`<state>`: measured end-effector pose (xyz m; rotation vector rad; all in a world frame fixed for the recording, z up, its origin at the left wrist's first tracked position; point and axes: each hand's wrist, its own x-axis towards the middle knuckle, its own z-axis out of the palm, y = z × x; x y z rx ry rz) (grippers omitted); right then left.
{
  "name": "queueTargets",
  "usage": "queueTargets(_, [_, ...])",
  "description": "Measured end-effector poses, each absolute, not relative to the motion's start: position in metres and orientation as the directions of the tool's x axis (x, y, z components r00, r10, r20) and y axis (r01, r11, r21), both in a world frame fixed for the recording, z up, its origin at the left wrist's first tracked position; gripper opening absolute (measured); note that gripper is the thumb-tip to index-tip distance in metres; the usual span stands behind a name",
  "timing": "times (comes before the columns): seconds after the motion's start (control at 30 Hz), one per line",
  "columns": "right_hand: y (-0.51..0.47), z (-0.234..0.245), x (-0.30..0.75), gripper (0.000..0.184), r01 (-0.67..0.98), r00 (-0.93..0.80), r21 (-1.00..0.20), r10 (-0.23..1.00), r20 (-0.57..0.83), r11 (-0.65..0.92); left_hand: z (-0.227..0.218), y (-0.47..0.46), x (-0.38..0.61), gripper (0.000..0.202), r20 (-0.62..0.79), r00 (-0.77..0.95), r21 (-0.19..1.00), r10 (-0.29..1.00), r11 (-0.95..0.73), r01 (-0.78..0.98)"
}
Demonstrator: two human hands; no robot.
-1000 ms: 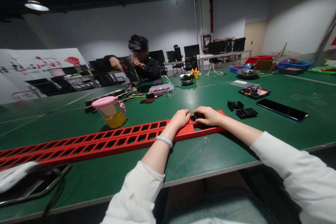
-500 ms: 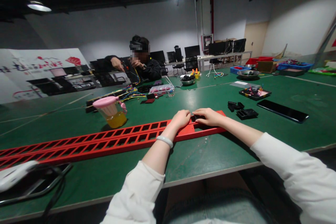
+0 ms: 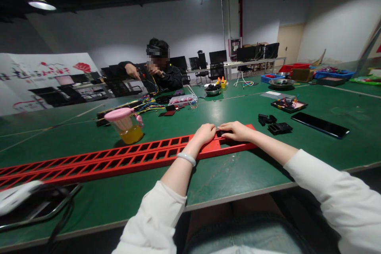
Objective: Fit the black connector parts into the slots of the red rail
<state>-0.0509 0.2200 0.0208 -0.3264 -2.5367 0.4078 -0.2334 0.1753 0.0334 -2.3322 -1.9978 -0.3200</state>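
A long red slotted frame [image 3: 119, 161] lies across the green table in front of me. My left hand [image 3: 206, 133] rests on it near its right end, fingers bent and pressed together at the edge of an opening. Just to the right, my right hand [image 3: 236, 131] has its fingers closed round a small black plastic part [image 3: 220, 133] set at that opening. Most of the part is hidden by my fingers. Beyond my right hand lie small black pieces [image 3: 267, 119] and a larger black block [image 3: 279, 128].
A pink-lidded cup [image 3: 128, 127] stands behind the frame. A black phone [image 3: 320, 125] lies at the right, near a tray of parts [image 3: 289, 104]. A white device [image 3: 19, 198] with a cord lies front left. Across the table a co-worker [image 3: 160, 67] holds a dark wired object.
Both hands stay in place on the frame and the black part. The view has shifted very slightly; nothing else has visibly moved.
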Motion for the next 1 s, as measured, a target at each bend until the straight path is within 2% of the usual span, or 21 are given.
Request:
queueTargets(0.17, [0.2208, 0.0219, -0.0517, 0.037, 0.138, -0.824, -0.364, 0.31, 0.474, 0.921, 0.0322, 0.176, -0.2344, 0.038, 0.192, 0.151, 0.078, 0.97, -0.169, 0.983])
queueTargets(0.47, [0.2271, 0.0181, -0.0525, 0.037, 0.165, -0.808, -0.524, 0.419, 0.414, 0.836, 0.0309, 0.1771, -0.2352, 0.036, 0.193, 0.145, 0.065, 0.971, -0.16, 0.985])
queueTargets(0.73, [0.2273, 0.0194, -0.0522, 0.039, 0.149, -0.824, -0.494, 0.384, 0.417, 0.856, 0.0347, 0.1739, -0.2318, 0.036, 0.176, 0.128, 0.073, 0.976, -0.143, 0.987])
queueTargets(1.0, [0.2224, 0.0217, -0.0511, 0.036, 0.201, -0.816, -0.481, 0.418, 0.4, 0.854, 0.0324, 0.1751, -0.2331, 0.037, 0.19, 0.138, 0.083, 0.972, -0.155, 0.984])
